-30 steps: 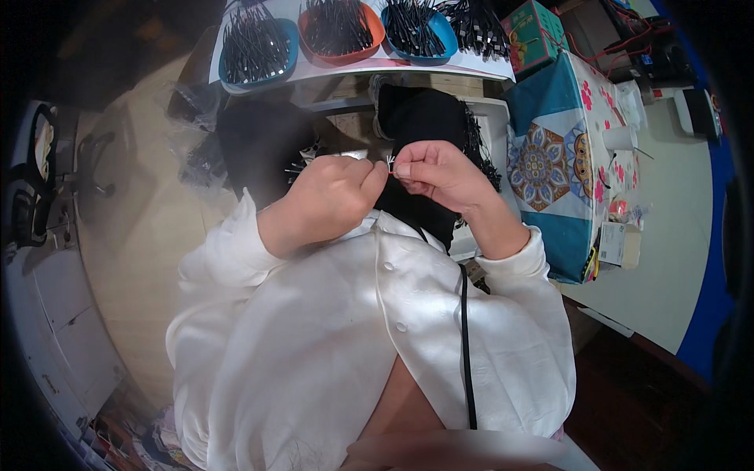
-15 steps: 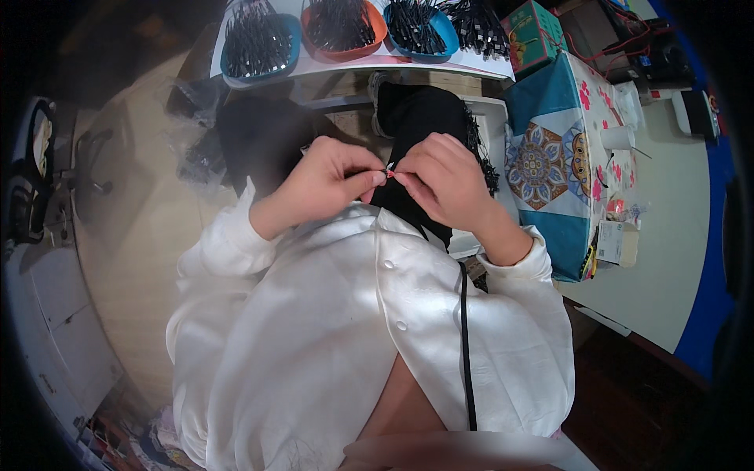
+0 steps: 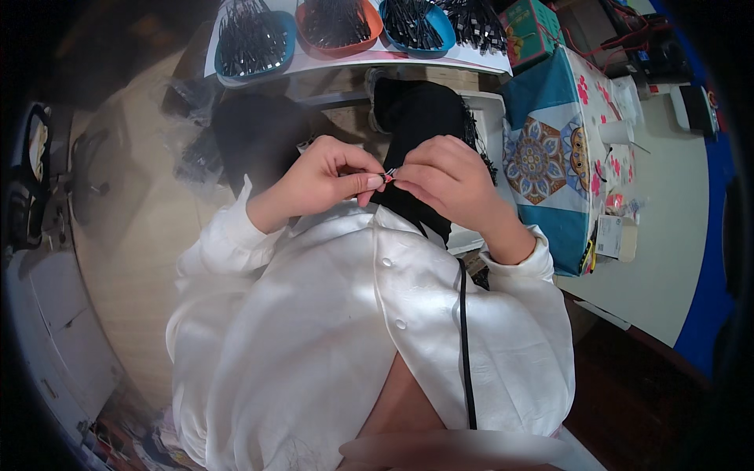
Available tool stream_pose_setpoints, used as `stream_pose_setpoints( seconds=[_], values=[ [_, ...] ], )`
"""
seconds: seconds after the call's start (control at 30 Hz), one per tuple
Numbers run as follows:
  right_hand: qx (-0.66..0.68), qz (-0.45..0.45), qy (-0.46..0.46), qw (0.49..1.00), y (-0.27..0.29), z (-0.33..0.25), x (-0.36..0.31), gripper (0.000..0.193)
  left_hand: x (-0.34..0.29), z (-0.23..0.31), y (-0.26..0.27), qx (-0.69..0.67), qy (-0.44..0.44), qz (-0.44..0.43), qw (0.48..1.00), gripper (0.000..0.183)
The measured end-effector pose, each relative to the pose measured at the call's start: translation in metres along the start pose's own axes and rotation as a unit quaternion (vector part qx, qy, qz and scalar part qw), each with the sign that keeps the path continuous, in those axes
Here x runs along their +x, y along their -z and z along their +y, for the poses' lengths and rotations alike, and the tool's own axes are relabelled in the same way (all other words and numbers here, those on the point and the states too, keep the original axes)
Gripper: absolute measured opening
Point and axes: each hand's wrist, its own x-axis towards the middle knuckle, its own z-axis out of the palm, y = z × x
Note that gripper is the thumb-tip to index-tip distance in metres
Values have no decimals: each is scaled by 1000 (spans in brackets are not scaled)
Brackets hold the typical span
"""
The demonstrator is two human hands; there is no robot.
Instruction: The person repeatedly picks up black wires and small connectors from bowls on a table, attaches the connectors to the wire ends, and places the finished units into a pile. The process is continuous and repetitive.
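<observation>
Now the left hand (image 3: 326,179) pinches a small bunch of wires (image 3: 388,177), with red, white and black bits, between thumb and finger. Close on the right, the right hand (image 3: 446,180) pinches the wires too. They are just above the black pants (image 3: 428,118). On the far bench (image 3: 475,61), an orange bowl (image 3: 336,52) sits between two blue bowls (image 3: 251,75), all full of black cords (image 3: 255,41).

A loose, white, softly shiny shirt (image 3: 298,337) with wide sleeves (image 3: 228,245) and 2 round pale buttons (image 3: 400,323) showing; a thin black cord (image 3: 466,353) hanging over it; black trousers (image 3: 424,110); 2 bare hands (image 3: 318,179).
</observation>
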Motion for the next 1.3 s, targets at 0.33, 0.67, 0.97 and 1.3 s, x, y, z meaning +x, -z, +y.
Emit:
stream_pose_setpoints(
  seconds=[0.33, 0.67, 0.97, 1.3],
  values=[
    [184, -14, -141, 973, 2, -4, 1, 23, -6, -4, 3, -78, -14, -25, 997, 12],
    [126, 1, -40, 991, -5, 0, 5, 15, -4, -14, -2, -175, -5, -22, 984, 12],
    [47, 57, -119, 990, -1, 17, -5, 7, -5, -21, -4, -317, -52, -16, 947, 12],
    [145, 77, -64, 984, -6, 1, 0, 27, -6, -19, -7, -324, -61, -9, 944, 13]
  ],
)
